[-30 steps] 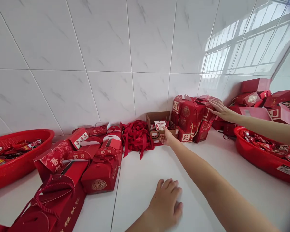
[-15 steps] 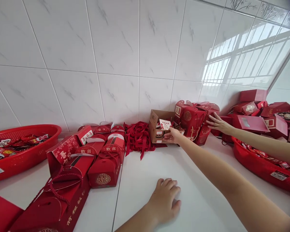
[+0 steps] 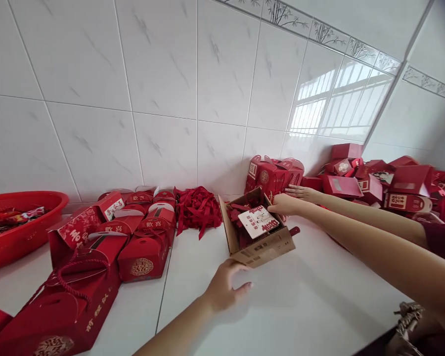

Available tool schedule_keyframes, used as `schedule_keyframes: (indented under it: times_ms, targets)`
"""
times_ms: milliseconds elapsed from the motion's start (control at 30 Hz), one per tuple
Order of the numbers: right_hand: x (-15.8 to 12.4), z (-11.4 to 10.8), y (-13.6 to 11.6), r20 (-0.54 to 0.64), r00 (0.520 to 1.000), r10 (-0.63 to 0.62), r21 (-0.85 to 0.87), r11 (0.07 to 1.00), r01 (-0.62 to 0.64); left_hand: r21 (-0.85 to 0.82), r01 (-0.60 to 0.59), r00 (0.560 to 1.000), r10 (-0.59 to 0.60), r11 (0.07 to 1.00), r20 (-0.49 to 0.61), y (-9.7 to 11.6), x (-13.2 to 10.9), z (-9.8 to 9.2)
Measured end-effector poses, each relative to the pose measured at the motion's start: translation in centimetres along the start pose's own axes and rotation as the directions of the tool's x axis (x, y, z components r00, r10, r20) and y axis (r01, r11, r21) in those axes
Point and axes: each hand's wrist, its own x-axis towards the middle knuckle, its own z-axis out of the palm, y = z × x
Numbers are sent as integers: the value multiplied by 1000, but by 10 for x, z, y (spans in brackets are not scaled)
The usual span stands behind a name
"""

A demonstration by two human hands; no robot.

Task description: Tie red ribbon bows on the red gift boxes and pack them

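Observation:
A small open cardboard box (image 3: 265, 249) sits tilted on the white counter, holding red pieces and a white printed card (image 3: 258, 222). At its far right side my right hand (image 3: 283, 204) grips the box edge, fingers partly hidden. My left hand (image 3: 224, 287) is at the near left corner of the box, thumb stretched out and fingers apart, with nothing held. Whether its fingertips touch the cardboard I cannot tell. Left of the box lies a heap of dark red ribbons (image 3: 198, 207).
Red gift boxes (image 3: 143, 257) with rope handles stand at left, beside a red plastic basket (image 3: 55, 202) of wrapped packets. Another person's hand (image 3: 300, 193) reaches toward red boxes (image 3: 276, 175) by the tiled wall. More red boxes (image 3: 411, 180) are piled at right.
The cardboard box has come away from the wall toward me and turned, with my right hand on it. My left hand has moved forward to its near corner. The view has swung right.

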Motion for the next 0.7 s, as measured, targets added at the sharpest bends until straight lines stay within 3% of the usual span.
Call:
schedule_keyframes:
  times_ms: [167,333,533,700]
  targets:
    - [-5,-8,-2,-20,988,-155,-326,935,140,-125,-103,994,105,987,13,20,-8,-1]
    - [-4,-10,-15,26,951,-310,-489,826,282,-117,-244,968,248,963,23,30,-15,4]
    - [1,-3,-28,85,867,-491,-509,726,462,55,-438,899,437,897,37,29,-21,11]
    - [-3,4,-27,50,826,-562,-496,703,509,346,-541,835,539,767,111,21,-22,20]
